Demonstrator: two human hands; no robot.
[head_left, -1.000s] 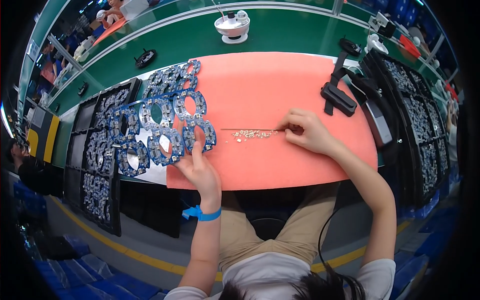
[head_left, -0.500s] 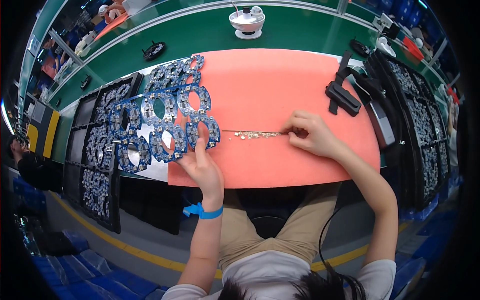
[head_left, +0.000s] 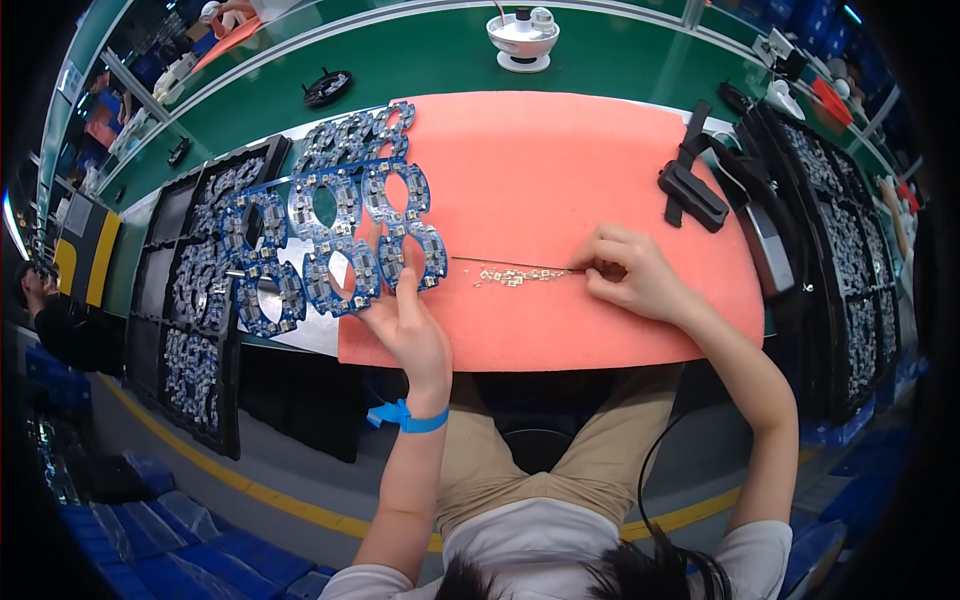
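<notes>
My left hand point(head_left: 408, 335) is closed on the near right corner of a blue circuit board panel point(head_left: 325, 290) made of several joined rings dotted with small components. The thumb lies on top of the panel, and the other fingers are mostly hidden under it. In my right hand point(head_left: 630, 275) a thin dark rod-like tool point(head_left: 510, 261) is pinched between thumb and fingers, pointing left. Its tip is too fine to make out. Just on the near side of the tool, a small heap of pale, square parts point(head_left: 515, 277) lies on the pink mat point(head_left: 550, 180).
More ring-shaped panels point(head_left: 355, 135) lie behind the held one. Black divided trays full of boards stand at left point(head_left: 225, 400) and right point(head_left: 850, 280). A black strapped device point(head_left: 693, 195) rests on the mat's right side. A white bowl-shaped device point(head_left: 523, 45) stands at the back.
The view has shifted slightly. The tool has moved a little away from the pale parts, which now show more fully below it. Both hands keep their holds.
</notes>
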